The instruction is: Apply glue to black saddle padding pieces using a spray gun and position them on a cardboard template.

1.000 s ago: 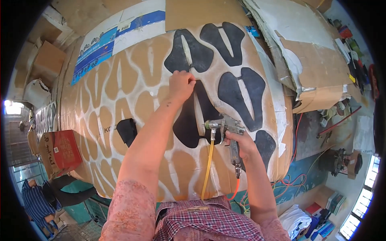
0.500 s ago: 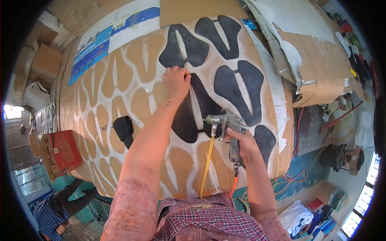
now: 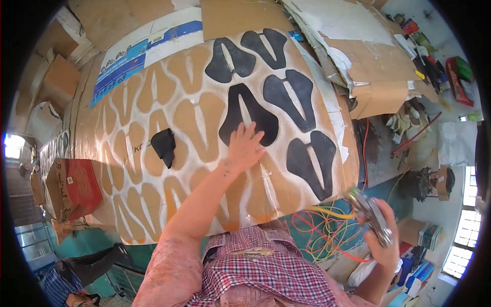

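My left hand [image 3: 246,148] is flat, fingers spread over the lower edge of the black, wishbone-shaped flat piece [image 3: 233,112], which extends toward twelve o'clock. At four o'clock, my right hand [image 3: 384,251] grips a silvery metal spray gun [image 3: 370,214].

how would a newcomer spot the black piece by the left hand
Find the big cardboard in mid-view. On its right half, a flat black piece, narrow end up, has the left hand over its lower part. The other black pieces have no hand over them.
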